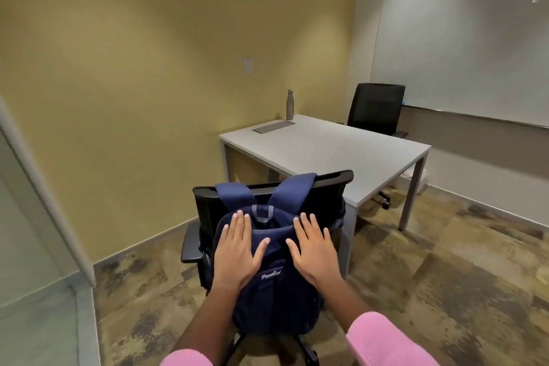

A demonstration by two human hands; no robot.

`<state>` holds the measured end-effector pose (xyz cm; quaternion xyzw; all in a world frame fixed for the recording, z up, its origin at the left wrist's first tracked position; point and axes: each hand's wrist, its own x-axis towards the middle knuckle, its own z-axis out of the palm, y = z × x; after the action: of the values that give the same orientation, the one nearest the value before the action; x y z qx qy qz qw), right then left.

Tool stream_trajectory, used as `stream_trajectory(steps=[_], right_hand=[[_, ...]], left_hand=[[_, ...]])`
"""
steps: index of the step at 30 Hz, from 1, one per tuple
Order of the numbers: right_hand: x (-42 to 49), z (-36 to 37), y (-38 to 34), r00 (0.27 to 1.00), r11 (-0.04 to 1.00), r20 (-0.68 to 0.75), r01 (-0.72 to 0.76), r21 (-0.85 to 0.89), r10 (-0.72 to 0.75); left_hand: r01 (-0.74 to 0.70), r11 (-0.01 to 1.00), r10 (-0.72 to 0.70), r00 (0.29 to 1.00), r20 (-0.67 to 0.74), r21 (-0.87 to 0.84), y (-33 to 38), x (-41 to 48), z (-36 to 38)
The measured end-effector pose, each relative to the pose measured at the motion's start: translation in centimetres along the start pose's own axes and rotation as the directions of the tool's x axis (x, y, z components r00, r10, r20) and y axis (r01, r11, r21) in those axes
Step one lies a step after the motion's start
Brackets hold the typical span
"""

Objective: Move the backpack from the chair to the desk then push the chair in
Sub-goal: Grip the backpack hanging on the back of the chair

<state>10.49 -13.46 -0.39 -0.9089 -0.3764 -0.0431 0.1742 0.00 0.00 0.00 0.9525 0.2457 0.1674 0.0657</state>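
Note:
A dark blue backpack hangs on the back of a black office chair, its two straps looped over the top of the backrest. My left hand lies flat on the upper left of the pack, fingers spread. My right hand lies flat on the upper right in the same way. Neither hand grips anything. The chair stands pulled out from the near corner of a white desk. Pink sleeves cover both forearms at the bottom of the view.
On the desk's far left stand a metal bottle and a flat grey panel. A second black chair sits behind the desk by a whiteboard. A glass partition is at left. Patterned carpet surrounds the chair.

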Motion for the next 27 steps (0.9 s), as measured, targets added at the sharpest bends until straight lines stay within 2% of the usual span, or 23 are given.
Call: stream_trajectory(steps=[10, 17, 22, 27], right_hand=[[-1.1, 0.4, 0.6, 0.999, 0.999, 0.035, -0.041, -0.007, 0.041], [1.6, -2.3, 2.5, 0.996, 0.999, -0.093, 0.015, 0.037, -0.012], [4.6, -4.3, 5.2, 0.990, 0.995, -0.109, 0.095, 0.031, -0.091], [7.5, -5.9, 8.7, 0.979, 0.979, -0.011, 0.203, 0.014, -0.203]], left_hand=[[-0.079, 0.996, 0.074, 0.993, -0.097, -0.043, 0.3, -0.6, 0.7], [-0.130, 0.991, 0.125, 0.978, -0.164, -0.018, 3.8, 2.2, -0.4], [-0.074, 0.996, 0.080, 0.989, -0.122, 0.051, 6.8, 5.7, 0.2], [0.014, 0.991, -0.002, 0.996, -0.089, 0.134, 10.2, 8.4, 0.7]])
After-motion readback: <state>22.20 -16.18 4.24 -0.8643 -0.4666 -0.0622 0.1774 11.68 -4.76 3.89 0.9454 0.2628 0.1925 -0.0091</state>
